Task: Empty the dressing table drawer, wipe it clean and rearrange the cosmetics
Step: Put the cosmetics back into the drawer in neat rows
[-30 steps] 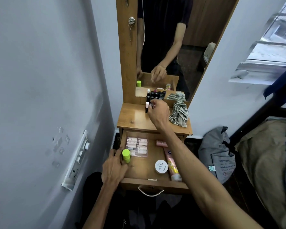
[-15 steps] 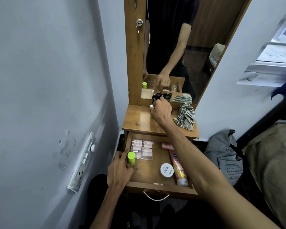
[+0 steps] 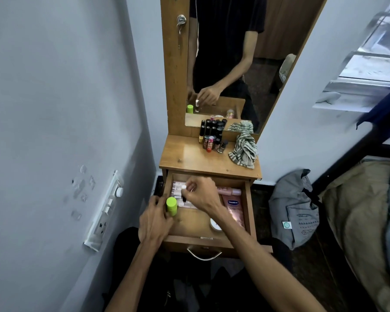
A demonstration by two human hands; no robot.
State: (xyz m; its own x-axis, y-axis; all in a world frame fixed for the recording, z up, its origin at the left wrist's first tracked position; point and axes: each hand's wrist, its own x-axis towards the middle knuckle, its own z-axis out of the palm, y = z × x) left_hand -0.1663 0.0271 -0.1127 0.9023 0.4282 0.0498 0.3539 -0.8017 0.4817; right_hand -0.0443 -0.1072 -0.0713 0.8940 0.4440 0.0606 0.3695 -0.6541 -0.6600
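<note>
The dressing table [image 3: 208,163] fills the middle of the frame, its mirror [image 3: 245,52] above and the open drawer [image 3: 249,210] just below centre. A striped cloth [image 3: 243,149] lies bunched at the right of the tabletop, unused for now, so wiping looks finished and refilling is under way. A pink tube [image 3: 233,207] lies along the drawer's right side, a flat pink pack [image 3: 178,192] at its upper left, a white jar [image 3: 215,225] near the front. A cluster of small bottles [image 3: 212,136] waits by the mirror's foot. A second ago the right hand [image 3: 200,194] was up at that cluster; now it is down over the drawer's upper left, fingers pinched on a thin white-capped stick [image 3: 184,192]. So one more item is going in, many remain. The left hand [image 3: 154,218] curls loosely against a green-capped bottle [image 3: 171,206] at the drawer's left edge, steadying it.
</note>
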